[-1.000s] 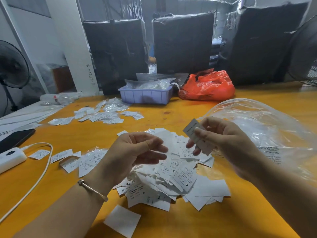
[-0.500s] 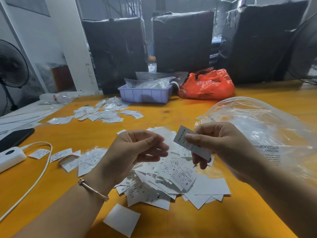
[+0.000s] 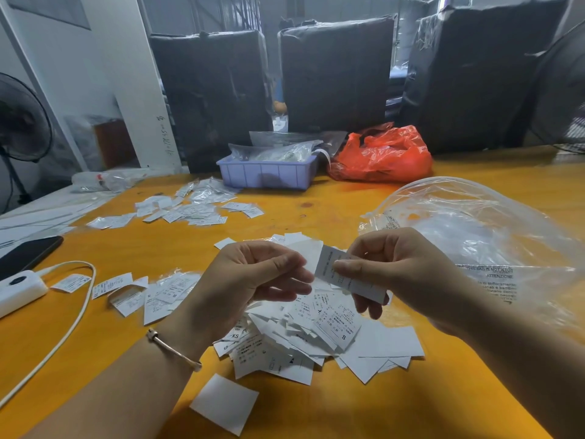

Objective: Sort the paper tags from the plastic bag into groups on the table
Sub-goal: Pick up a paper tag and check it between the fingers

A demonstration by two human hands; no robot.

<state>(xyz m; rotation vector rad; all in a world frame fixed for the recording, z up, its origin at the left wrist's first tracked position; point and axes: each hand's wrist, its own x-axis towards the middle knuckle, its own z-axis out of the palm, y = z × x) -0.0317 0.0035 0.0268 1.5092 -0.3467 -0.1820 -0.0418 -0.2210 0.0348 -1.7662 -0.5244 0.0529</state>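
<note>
Over the middle of the yellow table (image 3: pixel 364 198) I see my right hand (image 3: pixel 408 274) pinching one paper tag (image 3: pixel 335 274) between thumb and curled fingers, above the big loose pile of tags (image 3: pixel 304 327). That tag's long axis slants from upper left down to lower right, printed face toward me; the print is too small to read. My left hand (image 3: pixel 253 277) hovers just beside its upper end, fingers loosely curled, thumb near the tag's edge; I can't tell if it touches. Part of the pile sits hidden under both hands. To the right the clear plastic bag (image 3: pixel 481 236) lies crumpled, cut off at the frame edge. Smaller groups of tags (image 3: pixel 190 210) lie farther back on the left, and bare tabletop shows between them and the pile.
</note>
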